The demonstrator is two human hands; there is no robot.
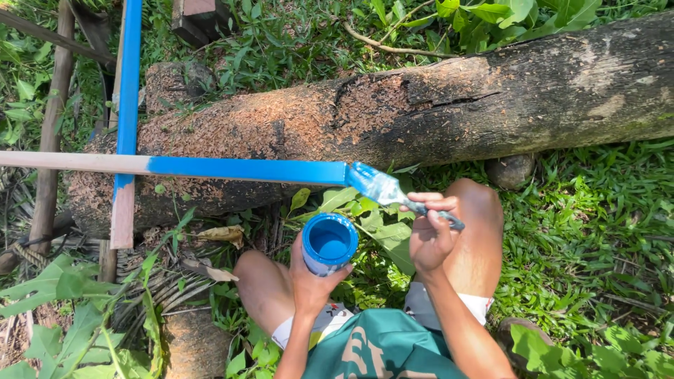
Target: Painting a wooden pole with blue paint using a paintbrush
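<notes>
My left hand (311,277) grips an open can of blue paint (328,243) from below, held above my knees. In my right hand (430,231) is a paintbrush (385,188) with blue-coated bristles, its tip touching the right end of a horizontal wooden slat (210,167). The right part of that slat is painted blue and its left part is bare wood. It lies across a big log (449,105) dusted with sawdust.
A second slat (127,119), blue on its upper part, stands upright and crosses the first at the left. Thin poles (50,126) lean at far left. Grass, leafy plants and a stone (510,170) surround my bare knees.
</notes>
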